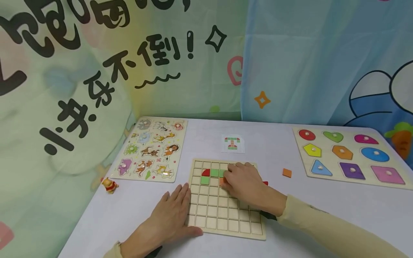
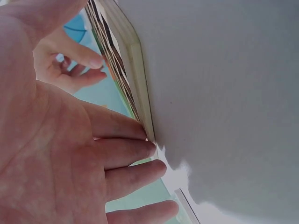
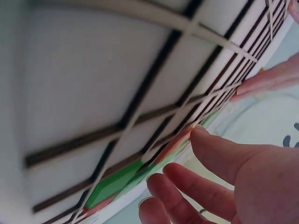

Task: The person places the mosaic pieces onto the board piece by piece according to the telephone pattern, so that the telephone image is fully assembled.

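Note:
A wooden grid board point(image 1: 222, 224) lies on the table. Along its left edge my left hand point(image 1: 169, 215) lies flat with straight fingers; in the left wrist view, fingertips point(image 2: 140, 130) touch the board's side. Over the upper right squares is my right hand point(image 1: 243, 181), thumb tip right at an orange tile point(image 1: 221, 182) lying in the grid. Its thumb and bent fingers are spread apart in the right wrist view. Left of it sit a red quarter-round tile point(image 1: 206, 172) and green tiles point(image 1: 214, 172). My right hand hides several squares beneath it.
A small pattern card point(image 1: 233, 144) lies behind the board. A loose orange square point(image 1: 286, 173) and a red piece point(image 1: 265, 183) are to the right. Beyond stand out a shape puzzle point(image 1: 326, 150), an animal puzzle point(image 1: 171, 163) and a small bear figure point(image 1: 110, 185). Fabric backdrops point(image 1: 206, 96) border the table.

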